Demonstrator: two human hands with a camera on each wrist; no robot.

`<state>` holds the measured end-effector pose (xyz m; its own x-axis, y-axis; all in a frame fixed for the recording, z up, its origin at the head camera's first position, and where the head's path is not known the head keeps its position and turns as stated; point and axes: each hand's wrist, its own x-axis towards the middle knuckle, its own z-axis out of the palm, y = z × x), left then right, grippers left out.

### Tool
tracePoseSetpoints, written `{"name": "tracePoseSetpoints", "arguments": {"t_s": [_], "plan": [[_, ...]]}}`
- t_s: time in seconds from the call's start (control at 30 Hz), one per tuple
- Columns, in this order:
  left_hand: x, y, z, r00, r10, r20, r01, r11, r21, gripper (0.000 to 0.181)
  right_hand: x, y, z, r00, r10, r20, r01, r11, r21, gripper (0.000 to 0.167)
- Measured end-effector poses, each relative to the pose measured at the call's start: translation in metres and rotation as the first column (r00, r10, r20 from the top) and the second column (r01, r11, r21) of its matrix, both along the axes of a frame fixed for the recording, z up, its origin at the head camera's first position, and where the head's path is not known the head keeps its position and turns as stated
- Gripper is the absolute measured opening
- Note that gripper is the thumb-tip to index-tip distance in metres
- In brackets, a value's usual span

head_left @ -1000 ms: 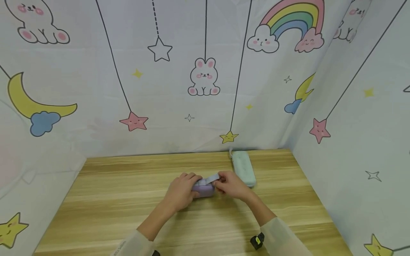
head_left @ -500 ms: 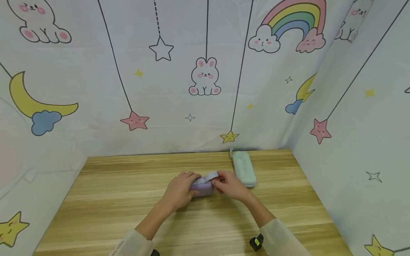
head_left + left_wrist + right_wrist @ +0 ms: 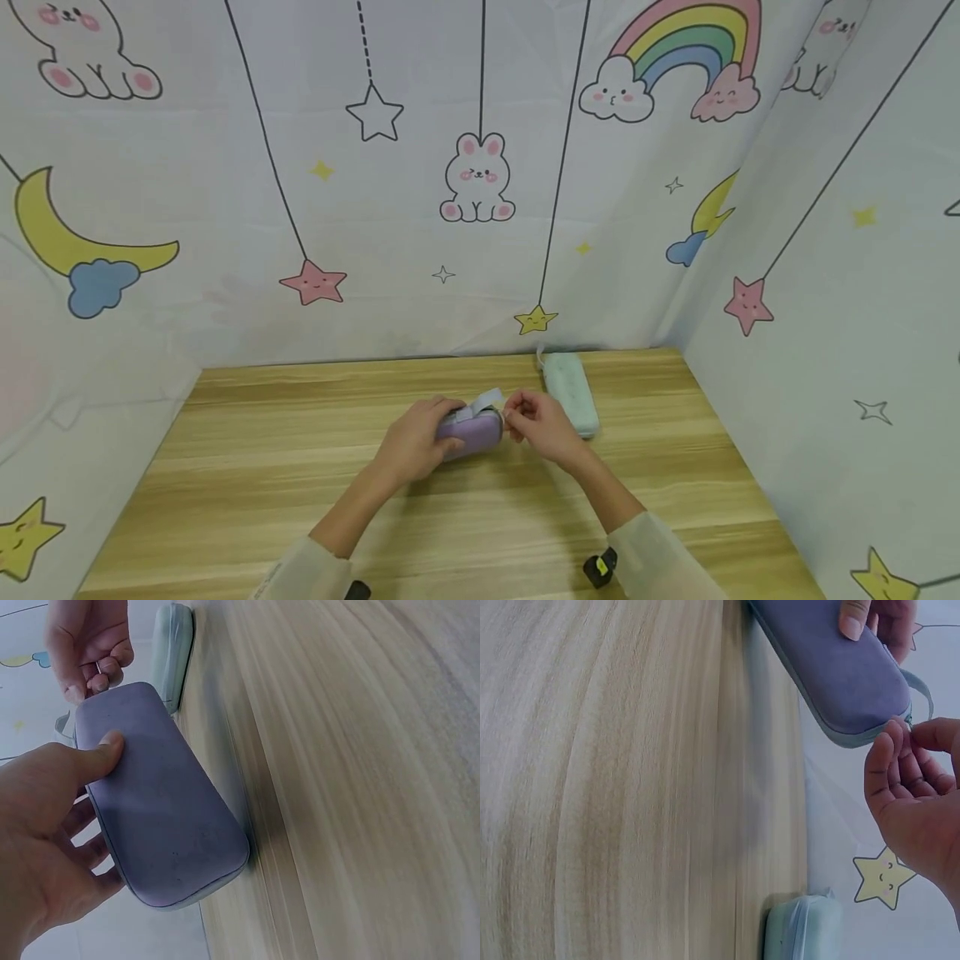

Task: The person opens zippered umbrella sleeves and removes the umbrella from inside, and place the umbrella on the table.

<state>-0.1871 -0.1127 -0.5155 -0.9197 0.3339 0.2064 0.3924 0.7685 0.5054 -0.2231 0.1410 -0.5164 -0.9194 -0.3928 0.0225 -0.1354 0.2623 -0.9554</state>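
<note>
Gripping the purple case [image 3: 474,435] with the left hand [image 3: 412,442], pressing the thumb flat on the smooth broad face and wrapping the other fingers round behind, so clamping firmly from both sides. Holding it just to the right of the left palm, directly between both hands, and pointing its narrow free end toward the right hand [image 3: 546,427]. Tilting it over the wooden table [image 3: 300,500], broad face turned back toward the person; touching the wood or hanging just above it, impossible to tell. Bringing the right thumb and forefinger together at that free end, pinching the tiny zip pull [image 3: 908,718] at the corner, and curling the remaining right fingers close beside it. Showing a pale strap [image 3: 486,402] on the case's far upper side, rising near the right fingertips and curving into a loop in the right wrist view. Seeing a mint case [image 3: 572,396] lying on the table just beyond the right hand, apart from the purple one. Wearing pale sleeves [image 3: 671,554], with a small black device [image 3: 600,568] at the right cuff. Facing a printed backdrop [image 3: 405,321] behind the table.
</note>
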Motion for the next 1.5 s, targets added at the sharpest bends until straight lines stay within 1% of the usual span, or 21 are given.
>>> {"name": "tracePoseSetpoints", "arguments": {"t_s": [0.2,0.4,0.53,0.6,0.73,0.83,0.97,1.1,1.2,1.27,1.37,1.5], "plan": [[-0.002,-0.002,0.0,1.0,0.006,0.021,-0.008,0.995,0.097,0.056,-0.003,0.001,0.0,0.999,-0.048,0.016,0.049,0.998,-0.037,0.008],[-0.004,-0.006,-0.003,1.0,0.005,0.007,-0.006,0.987,0.163,0.057,-0.004,0.002,-0.001,0.998,-0.051,0.026,0.052,0.997,-0.061,0.011],[-0.004,-0.007,-0.002,1.0,0.001,0.022,-0.005,0.979,0.203,0.057,-0.004,0.002,-0.002,0.998,-0.057,0.018,0.058,0.996,-0.071,0.011],[-0.004,-0.008,-0.002,0.999,0.003,0.033,-0.01,0.975,0.221,0.057,-0.004,0.002,-0.002,0.998,-0.067,-0.003,0.067,0.995,-0.068,0.01],[-0.004,-0.007,-0.001,0.998,0.011,0.062,-0.026,0.97,0.243,0.058,-0.003,0.002,-0.002,0.994,-0.086,-0.071,0.082,0.995,-0.049,0.007],[-0.004,-0.007,-0.001,0.997,0.016,0.073,-0.035,0.963,0.268,0.058,-0.002,0.001,-0.002,0.99,-0.092,-0.104,0.088,0.995,-0.047,0.006],[-0.005,-0.008,-0.002,0.996,0.011,0.086,-0.039,0.944,0.328,0.057,0.0,0.001,-0.001,0.989,-0.091,-0.118,0.083,0.994,-0.067,0.007],[-0.006,-0.01,-0.005,0.994,0.003,0.113,-0.046,0.925,0.376,0.058,-0.001,0.002,-0.002,0.99,-0.071,-0.125,0.062,0.995,-0.078,0.008],[-0.006,-0.012,-0.007,0.993,0.0,0.118,-0.047,0.92,0.39,0.058,-0.001,0.003,-0.005,0.991,-0.056,-0.118,0.046,0.995,-0.086,0.008],[-0.007,-0.013,-0.009,0.993,0.002,0.121,-0.049,0.919,0.39,0.058,0.0,0.004,-0.007,0.991,-0.055,-0.122,0.045,0.995,-0.089,0.007],[-0.006,-0.014,-0.009,0.99,0.002,0.144,-0.059,0.917,0.394,0.059,0.001,0.002,-0.01,0.984,-0.074,-0.163,0.063,0.995,-0.072,0.006],[-0.006,-0.016,-0.007,0.982,0.007,0.189,-0.083,0.912,0.401,0.061,0.002,-0.002,-0.011,0.963,-0.103,-0.249,0.097,0.995,-0.034,0.006]]}}
